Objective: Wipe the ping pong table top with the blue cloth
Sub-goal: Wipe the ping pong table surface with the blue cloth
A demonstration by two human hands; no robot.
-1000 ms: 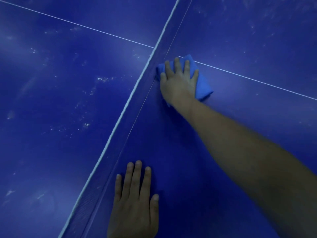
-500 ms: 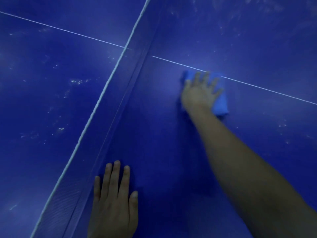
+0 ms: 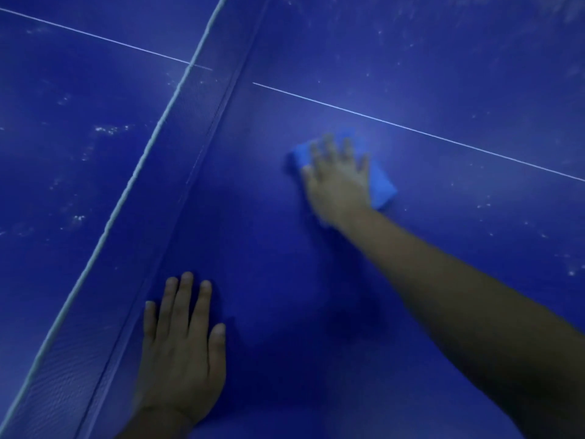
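Blue microfibre, the folded blue cloth (image 3: 381, 185) lies flat on the bench (image 3: 285, 248) right of centre, under the right hand (image 3: 340, 182), grip spread and pressing. It looks soft, light, prone to bunching; a flat palm suits it. The left hand (image 3: 182, 353) rests spread at lower left, beside the net (image 3: 152, 201).

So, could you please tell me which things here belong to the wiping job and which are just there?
Part of the job:
blue cloth
table top
right hand, pressing the cloth

Just there:
net
left hand, flat on the table
white line
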